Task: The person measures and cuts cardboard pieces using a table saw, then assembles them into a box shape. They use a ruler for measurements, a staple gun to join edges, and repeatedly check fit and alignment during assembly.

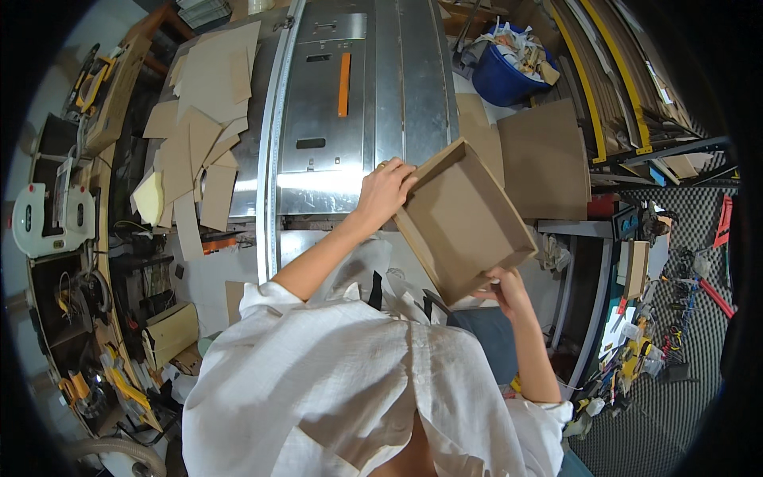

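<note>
Box (pixel 465 219): open cardboard, held tilted above the saw table (pixel 397 95). Left hand (pixel 385 191) grips the far corner, right hand (pixel 502 288) pinches the near corner. Risk: thin walls flexing, box slipping loose.

Hidden behind the cardboard tray (pixel 465 219)

Fingertips of the right hand (pixel 505 288) and part of the left hand (pixel 385 191) are concealed behind its walls.

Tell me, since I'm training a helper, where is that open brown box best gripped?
Probably by its thin side walls, from two opposite corners. The shallow cardboard box is tilted, open face up; the left hand pinches its far-left corner, the right hand its near corner, fingers hooked over the rim.
</note>
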Demonstrator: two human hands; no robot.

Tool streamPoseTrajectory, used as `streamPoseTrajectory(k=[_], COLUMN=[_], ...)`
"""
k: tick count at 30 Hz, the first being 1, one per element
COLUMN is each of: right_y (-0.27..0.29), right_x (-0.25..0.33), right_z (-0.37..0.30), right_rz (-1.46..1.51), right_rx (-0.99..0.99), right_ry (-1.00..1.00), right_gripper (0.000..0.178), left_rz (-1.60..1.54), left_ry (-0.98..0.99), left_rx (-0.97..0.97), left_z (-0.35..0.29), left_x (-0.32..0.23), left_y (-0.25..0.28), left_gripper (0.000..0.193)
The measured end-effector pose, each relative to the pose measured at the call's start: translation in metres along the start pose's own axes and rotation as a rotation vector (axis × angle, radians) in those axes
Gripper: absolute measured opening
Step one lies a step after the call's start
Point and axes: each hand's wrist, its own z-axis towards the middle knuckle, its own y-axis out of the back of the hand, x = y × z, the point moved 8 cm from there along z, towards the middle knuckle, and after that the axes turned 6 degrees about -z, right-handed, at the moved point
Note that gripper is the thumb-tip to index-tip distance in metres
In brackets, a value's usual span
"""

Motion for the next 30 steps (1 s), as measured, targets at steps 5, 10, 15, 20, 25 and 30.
streamPoseTrajectory(k=[5,10,15,20,25,30], right_y=[-0.015,-0.037,-0.041,-0.049,-0.048,-0.059], right_x=[-0.034,-0.064,-0.096,-0.106,-0.13,-0.131], right_z=[0.026,0.057,0.093,0.108,0.139,0.14], right_rz=[0.077,0.209,0.313,0.403,0.546,0.422], right_rx=[0.071,0.114,0.098,0.063,-0.038,-0.091], right_ry=[-0.011,0.046,0.042,0.001,-0.044,0.041], right_gripper=[0.041,0.037,0.032,0.032,0.038,0.047], left_rz=[0.072,0.1,-0.029,-0.2,-0.016,0.133], left_ry=[0.023,0.088,0.045,0.081,0.25,0.181], left_rx=[-0.017,0.0,-0.079,-0.18,0.029,0.228], left_z=[-0.009,-0.005,0.008,-0.004,-0.052,-0.073], left_x=[0.017,0.03,0.019,0.032,0.18,0.28], left_y=[-0.02,-0.02,0.009,0.081,0.093,0.083], left_gripper=[0.018,0.014,0.015,0.022,0.024,0.025])
